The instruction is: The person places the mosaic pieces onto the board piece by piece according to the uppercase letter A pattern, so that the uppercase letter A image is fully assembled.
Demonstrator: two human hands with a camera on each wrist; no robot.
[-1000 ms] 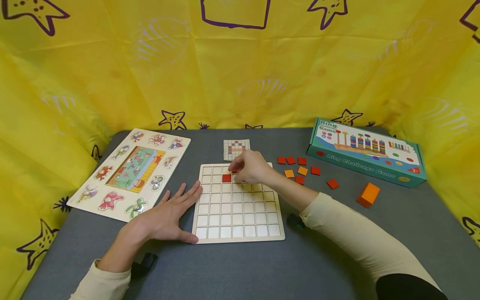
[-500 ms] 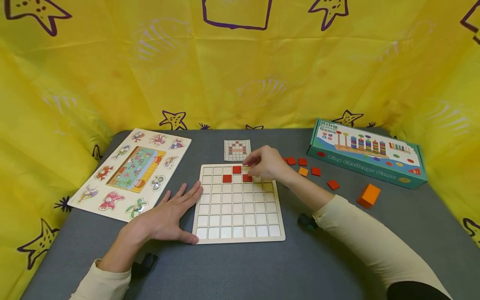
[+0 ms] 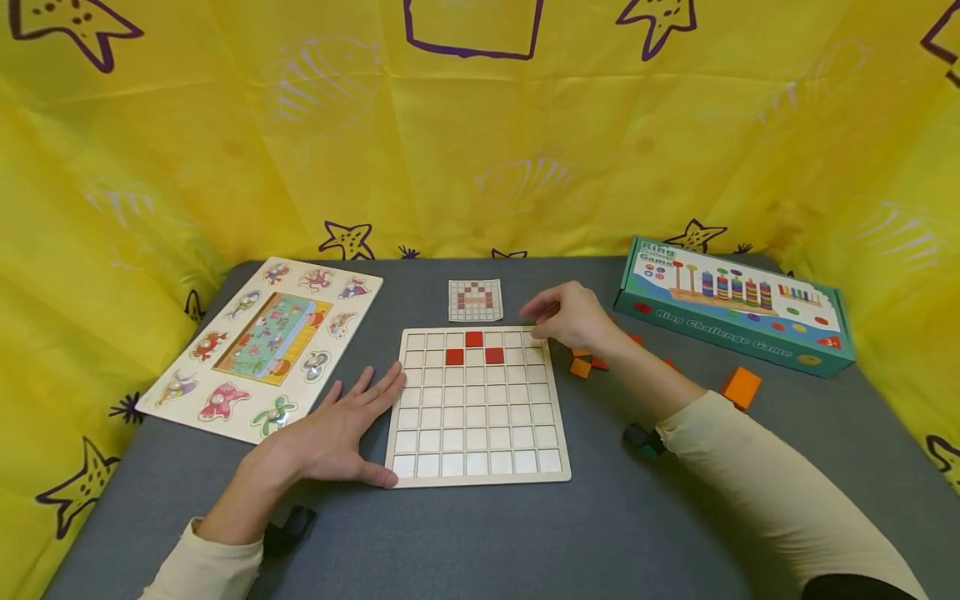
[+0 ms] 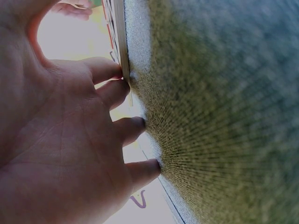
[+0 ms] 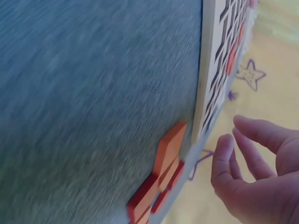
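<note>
A pale square grid board [image 3: 477, 482] lies in front of me, with red square tiles [image 3: 474, 339] in three cells near its far edge. My left hand [image 3: 337, 433] rests with fingers spread along the board's left side; index fingertip and thumb touch its edge. In the left wrist view, the left fingertips [image 4: 152, 167] press on the grey tabletop. My right hand [image 3: 573, 317] hovers at the board's far right corner, fingers loosely bent. The right wrist view shows a gap between thumb and fingers and nothing held. Loose orange and red tiles [image 3: 581, 367] lie beneath it, partly hidden.
A small pattern card [image 3: 475, 300] lies beyond the board. To the left is a wooden animal puzzle [image 3: 352, 312]. A green game box [image 3: 731, 304] stands at the back right, with an orange block [image 3: 741, 387] in front. Yellow cloth [image 3: 465, 125] encloses the table.
My right hand has moved right, off the board's far rows to its far right corner, uncovering the red tiles in the grid. The left hand has stayed in place.
</note>
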